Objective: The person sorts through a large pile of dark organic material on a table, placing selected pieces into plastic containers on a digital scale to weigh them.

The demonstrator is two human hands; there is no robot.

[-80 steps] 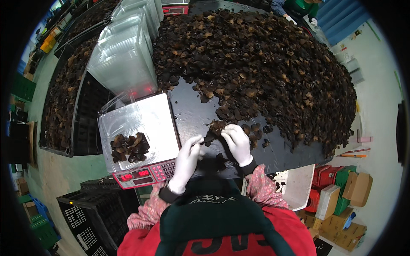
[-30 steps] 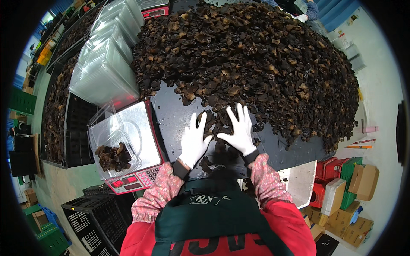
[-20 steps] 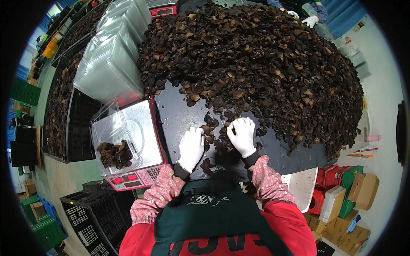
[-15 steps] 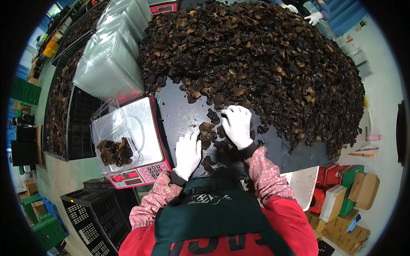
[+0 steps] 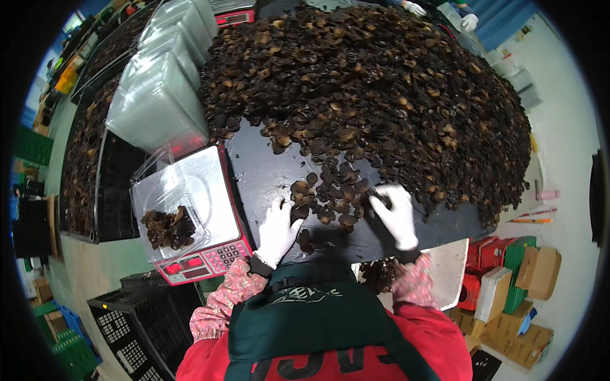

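Observation:
Both my hands wear white gloves over the dark table (image 5: 254, 166). My left hand (image 5: 277, 232) rests low on the table, thumb apart from the fingers, beside a small clump of brown wood ear mushrooms (image 5: 301, 193). My right hand (image 5: 397, 216) is curled at the right of loose wood ears, with a dark piece between thumb and fingers, partly hidden. Loose wood ears (image 5: 337, 197) lie spread between the hands. Beyond them rises a large heap of wood ears (image 5: 381, 95). At left, a clear plastic box (image 5: 197, 232) holding some wood ears sits on a red digital scale (image 5: 236, 222).
Stacked clear plastic boxes (image 5: 155, 95) stand behind the scale. Black crates (image 5: 133, 317) are at lower left, and a long black bin of wood ears (image 5: 89, 165) is farther left. Another person's gloved hand (image 5: 469, 22) shows across the heap. A white tub (image 5: 448, 270) sits below the table's right edge.
My right hand has moved right and slightly nearer. More loose wood ears now lie spread out between my hands. My left hand has stayed nearly in place, its thumb now farther out.

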